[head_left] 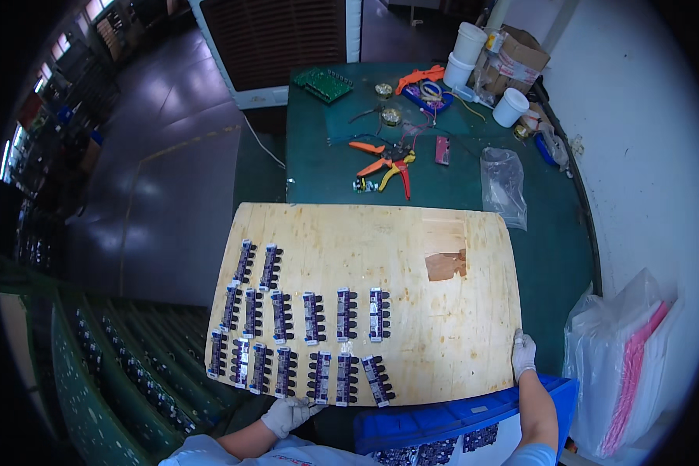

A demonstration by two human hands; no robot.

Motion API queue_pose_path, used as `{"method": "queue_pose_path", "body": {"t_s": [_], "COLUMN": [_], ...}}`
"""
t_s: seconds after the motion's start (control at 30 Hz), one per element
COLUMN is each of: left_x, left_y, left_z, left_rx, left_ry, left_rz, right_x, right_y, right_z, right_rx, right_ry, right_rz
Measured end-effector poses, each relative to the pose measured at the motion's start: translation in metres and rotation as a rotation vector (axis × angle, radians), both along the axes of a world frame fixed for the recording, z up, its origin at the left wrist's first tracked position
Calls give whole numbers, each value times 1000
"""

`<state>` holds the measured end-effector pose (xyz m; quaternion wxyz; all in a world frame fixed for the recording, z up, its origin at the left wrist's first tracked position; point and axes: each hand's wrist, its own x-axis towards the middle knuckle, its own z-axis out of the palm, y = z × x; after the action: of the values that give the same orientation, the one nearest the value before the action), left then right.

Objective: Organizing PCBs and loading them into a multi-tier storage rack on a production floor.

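A pale wooden board [412, 326] lies before me over the near part of a green-topped table [318, 167], its left half carrying purple circuit modules [346, 314] in three uneven rows. From my remote post I have the white-gloved right hand [524, 355] closed on the board's right edge near the close corner; the left hand [286, 417] is at the near edge, its fingers too hidden for me to tell how it grips. I also cannot tell how much weight the table bears.

Handling it well, in my judgement, means matching both hands in height and moving slowly: the modules seem to lie loose, and the load sits left, so that side wants firmer support.

The board is flat, smooth and grained, broken by a ragged brown patch [446, 266]; the modules are slim strips edged with rounded black knobs. Below the near edge, a rigid blue bin [435, 423] holds dark circuit boards [427, 453]. Beyond the far edge I see orange-handled pliers [373, 168], a crinkled clear bag [503, 182] and, farther off, smooth white tubs [469, 44] by a creased cardboard box [520, 58].
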<state>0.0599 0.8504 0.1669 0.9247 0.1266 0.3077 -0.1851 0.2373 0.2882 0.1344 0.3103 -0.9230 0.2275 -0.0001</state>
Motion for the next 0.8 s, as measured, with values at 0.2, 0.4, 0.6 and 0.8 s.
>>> {"method": "queue_pose_path", "body": {"t_s": [0.2, 0.4, 0.6, 0.8], "left_x": [-1, -5, -5, 4], "left_y": [13, 39, 33, 33], "left_z": [-8, -49, -68, -51], "left_rx": [-61, -516, -428, -153], "left_ry": [85, 498, 169, -78], "left_rz": [-117, -204, -267, -510], "right_x": [-2, -10, -24, -27], "right_y": [11, 17, 16, 52], "right_z": [9, 13, 7, 16], "right_rx": [-192, -321, -400, -512], "right_ry": [106, 244, 252, 231], "right_rz": [-3, -36, -223, -395]}}
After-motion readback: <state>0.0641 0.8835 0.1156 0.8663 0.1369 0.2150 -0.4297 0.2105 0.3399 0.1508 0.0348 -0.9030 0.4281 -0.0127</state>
